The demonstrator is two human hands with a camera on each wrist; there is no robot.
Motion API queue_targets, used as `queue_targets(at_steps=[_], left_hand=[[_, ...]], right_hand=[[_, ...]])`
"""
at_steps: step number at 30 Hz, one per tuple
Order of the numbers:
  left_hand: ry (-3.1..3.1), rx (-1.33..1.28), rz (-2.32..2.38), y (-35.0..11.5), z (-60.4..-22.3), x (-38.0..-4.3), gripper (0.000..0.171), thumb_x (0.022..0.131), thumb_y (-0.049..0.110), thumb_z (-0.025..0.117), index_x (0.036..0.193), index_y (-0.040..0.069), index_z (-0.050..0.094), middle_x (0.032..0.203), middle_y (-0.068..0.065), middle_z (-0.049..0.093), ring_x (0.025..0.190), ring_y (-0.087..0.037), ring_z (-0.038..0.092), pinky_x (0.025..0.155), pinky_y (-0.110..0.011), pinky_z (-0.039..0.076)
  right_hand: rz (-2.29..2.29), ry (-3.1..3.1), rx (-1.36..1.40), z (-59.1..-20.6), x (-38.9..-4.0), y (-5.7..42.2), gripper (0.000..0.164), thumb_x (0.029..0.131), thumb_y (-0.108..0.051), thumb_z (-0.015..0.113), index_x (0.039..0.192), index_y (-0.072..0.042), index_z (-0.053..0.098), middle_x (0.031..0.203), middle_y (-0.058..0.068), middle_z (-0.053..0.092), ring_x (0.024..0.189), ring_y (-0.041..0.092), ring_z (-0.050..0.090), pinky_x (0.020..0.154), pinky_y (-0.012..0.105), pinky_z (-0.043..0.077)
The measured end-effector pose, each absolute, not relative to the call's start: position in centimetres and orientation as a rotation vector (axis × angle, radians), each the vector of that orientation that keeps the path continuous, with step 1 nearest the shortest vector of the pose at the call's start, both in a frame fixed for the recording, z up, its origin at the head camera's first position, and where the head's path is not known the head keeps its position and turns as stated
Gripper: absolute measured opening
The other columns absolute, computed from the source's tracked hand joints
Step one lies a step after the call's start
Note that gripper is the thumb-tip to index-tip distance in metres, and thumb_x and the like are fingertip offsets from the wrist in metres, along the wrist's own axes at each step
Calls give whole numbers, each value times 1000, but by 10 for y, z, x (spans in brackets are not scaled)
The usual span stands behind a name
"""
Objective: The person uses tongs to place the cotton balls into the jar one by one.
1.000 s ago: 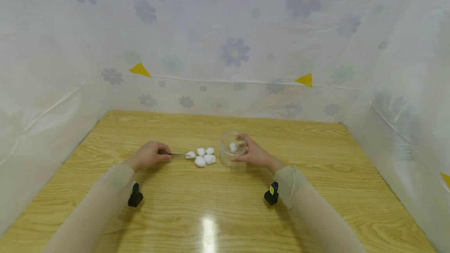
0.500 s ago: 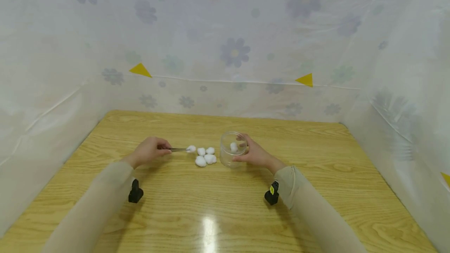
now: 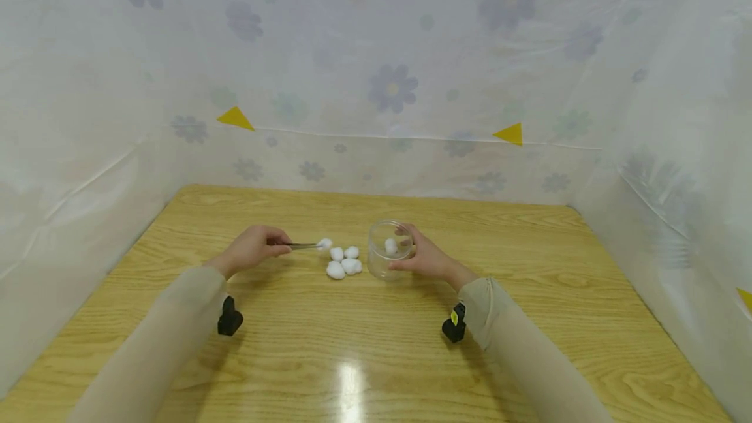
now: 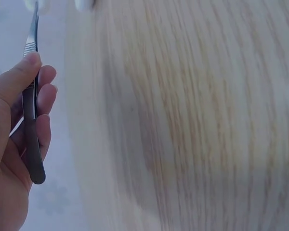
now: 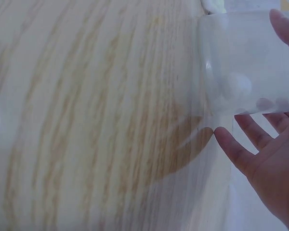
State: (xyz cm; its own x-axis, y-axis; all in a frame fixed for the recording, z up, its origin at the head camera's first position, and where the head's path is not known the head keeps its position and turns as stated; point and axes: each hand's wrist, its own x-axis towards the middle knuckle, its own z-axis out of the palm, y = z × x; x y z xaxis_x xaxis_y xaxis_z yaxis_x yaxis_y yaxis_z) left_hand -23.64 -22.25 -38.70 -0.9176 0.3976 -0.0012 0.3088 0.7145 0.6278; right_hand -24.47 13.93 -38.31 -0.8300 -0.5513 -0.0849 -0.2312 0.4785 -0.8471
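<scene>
In the head view my left hand [image 3: 252, 250] pinches metal tweezers [image 3: 302, 246], whose tips grip a white cotton ball [image 3: 324, 244] just above the table. The left wrist view shows the thumb on one side of the tweezers [image 4: 32, 139] and curled fingers on the other. Several more cotton balls [image 3: 351, 267] lie close together between the hands. My right hand [image 3: 431, 260] grips a clear round jar [image 3: 378, 265] that stands upright on the table, thumb and fingers around its side. One cotton ball [image 3: 390, 246] shows inside the jar.
Everything rests on a wood-grain table [image 3: 294, 358]. A pale flowered plastic sheet [image 3: 329, 70] encloses the back and sides, with yellow triangles [image 3: 508, 134] stuck on it. Black cameras [image 3: 229, 316] hang at the wrists.
The left hand has lifted a cotton ball with the tweezers from beside the group and moved it slightly up and right. The right hand and jar have stayed in place.
</scene>
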Motion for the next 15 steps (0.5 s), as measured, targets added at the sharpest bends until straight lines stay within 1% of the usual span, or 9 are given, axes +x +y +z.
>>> queue_targets(at_steps=[5,15], left_hand=[[2782,586,998,-220,-384,-240,19,92,18,59,103,4,67,92,-14,67,80,-27,61,67,-31,48],[2797,599,1005,-206,-373,-242,20,92,20,60,103,5,67,94,-16,67,84,-31,62,69,-33,49]], right_hand=[[-1285,2381,-656,-381,-244,139,83,85,-12,68,148,-2,14,150,24,22,133,43,31,96,52,43],[-1285,2390,-664,-381,-242,139,83,85,-11,68,147,-2,15,149,25,23,132,44,32,94,50,45]])
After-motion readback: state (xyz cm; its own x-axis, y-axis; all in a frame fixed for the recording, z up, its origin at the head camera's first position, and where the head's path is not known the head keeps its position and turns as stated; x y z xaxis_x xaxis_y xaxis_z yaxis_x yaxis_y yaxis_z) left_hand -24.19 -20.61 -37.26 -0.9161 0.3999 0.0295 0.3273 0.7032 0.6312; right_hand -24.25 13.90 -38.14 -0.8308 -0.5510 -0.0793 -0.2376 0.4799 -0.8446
